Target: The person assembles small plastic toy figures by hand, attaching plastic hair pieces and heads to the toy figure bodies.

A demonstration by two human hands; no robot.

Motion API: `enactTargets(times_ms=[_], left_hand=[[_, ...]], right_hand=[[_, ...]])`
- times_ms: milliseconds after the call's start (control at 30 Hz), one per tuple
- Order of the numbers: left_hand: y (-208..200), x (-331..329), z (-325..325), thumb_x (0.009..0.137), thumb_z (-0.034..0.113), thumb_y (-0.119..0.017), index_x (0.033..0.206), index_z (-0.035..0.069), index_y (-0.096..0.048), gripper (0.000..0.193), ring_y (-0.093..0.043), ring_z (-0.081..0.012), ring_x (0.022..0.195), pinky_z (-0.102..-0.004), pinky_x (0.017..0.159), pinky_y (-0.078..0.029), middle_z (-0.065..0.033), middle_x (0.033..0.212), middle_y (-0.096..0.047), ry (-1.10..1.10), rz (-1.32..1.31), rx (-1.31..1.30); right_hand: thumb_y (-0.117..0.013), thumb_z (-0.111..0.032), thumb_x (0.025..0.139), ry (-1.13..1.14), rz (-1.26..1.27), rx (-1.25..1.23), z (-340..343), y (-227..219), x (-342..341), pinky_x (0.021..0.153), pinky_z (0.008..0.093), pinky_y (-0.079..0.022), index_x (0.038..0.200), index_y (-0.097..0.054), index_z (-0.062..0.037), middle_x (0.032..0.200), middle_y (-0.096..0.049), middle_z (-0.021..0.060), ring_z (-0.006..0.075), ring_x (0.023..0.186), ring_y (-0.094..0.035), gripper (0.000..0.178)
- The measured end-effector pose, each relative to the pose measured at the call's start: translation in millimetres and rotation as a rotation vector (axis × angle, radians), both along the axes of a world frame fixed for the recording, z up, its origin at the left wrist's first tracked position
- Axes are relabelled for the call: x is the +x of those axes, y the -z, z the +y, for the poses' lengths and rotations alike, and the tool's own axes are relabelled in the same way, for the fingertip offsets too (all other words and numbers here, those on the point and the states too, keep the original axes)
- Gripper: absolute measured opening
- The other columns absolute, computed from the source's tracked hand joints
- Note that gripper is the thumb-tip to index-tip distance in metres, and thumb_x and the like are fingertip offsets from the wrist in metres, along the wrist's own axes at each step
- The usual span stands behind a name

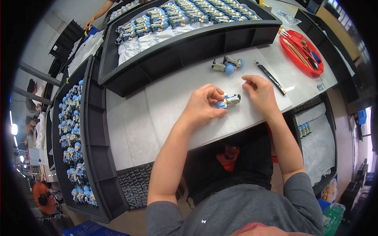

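A small blue-haired figurine (233,100) with pale grey legs lies on its side over the white work sheet. My left hand (202,104) grips it at the head and upper body between thumb and fingers. To the right of its feet, apart from it, is my right hand (258,94). Its fingers are curled, with thumb and index tips close together; whether something tiny sits between them cannot be made out. Beyond both hands, two more blue-haired figurines (228,67) lie on the sheet. A black craft knife (271,78) rests to their right.
A large black crate (189,43) with rows of figurines stands at the back. Another figurine crate (98,157) is on the left, and a lined crate (318,145) low on the right. A red tray (289,59) holds brushes and tools. Someone's hand (89,23) shows far left.
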State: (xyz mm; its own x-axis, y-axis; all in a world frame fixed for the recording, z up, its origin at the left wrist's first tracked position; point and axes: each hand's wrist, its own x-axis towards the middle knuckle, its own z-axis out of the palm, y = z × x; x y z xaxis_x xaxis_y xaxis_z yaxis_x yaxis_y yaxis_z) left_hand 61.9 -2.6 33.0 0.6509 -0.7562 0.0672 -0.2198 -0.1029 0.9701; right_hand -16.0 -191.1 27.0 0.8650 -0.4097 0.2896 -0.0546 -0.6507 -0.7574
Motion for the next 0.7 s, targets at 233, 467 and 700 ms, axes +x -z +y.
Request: enactTargets(times_ms=[233, 467, 700], left_hand=[[11, 2, -5, 0.061, -0.003, -0.076, 0.081, -0.002, -0.058, 0.027, -0.057, -0.0205, 0.096, -0.034, 0.084, -0.05, -0.0121, 0.103, -0.055, 0.104, 0.161, -0.231], [5, 0, 0, 0.073, -0.005, -0.065, 0.092, -0.001, -0.059, 0.02, -0.056, -0.0127, 0.082, -0.0232, 0.072, -0.047, -0.0126, 0.104, -0.056, -0.027, 0.098, -0.235], [9, 2, -11, 0.077, -0.002, -0.063, 0.091, 0.0, -0.059, 0.015, -0.054, -0.0106, 0.079, -0.021, 0.068, -0.044, -0.0107, 0.1, -0.057, -0.021, 0.074, -0.147]], right_hand=[[-0.07, -0.003, 0.067, -0.376, -0.172, -0.221, 14, -12, -29, 0.081, 0.0353, -0.046, 0.096, -0.062, -0.0023, 0.089, -0.063, 0.0128, 0.0274, 0.082, -0.06, 0.03], [-0.066, 0.003, 0.072, 0.083, -0.464, -0.065, -60, -16, -79, 0.068, 0.03, -0.048, 0.102, -0.062, -0.0017, 0.09, -0.064, 0.0109, 0.0186, 0.078, -0.061, 0.031], [-0.066, -0.018, 0.078, 1.039, -0.303, -0.141, -247, 76, -207, 0.063, 0.0278, -0.047, 0.1, -0.065, -0.0065, 0.084, -0.066, 0.0116, 0.0173, 0.069, -0.062, 0.026]])
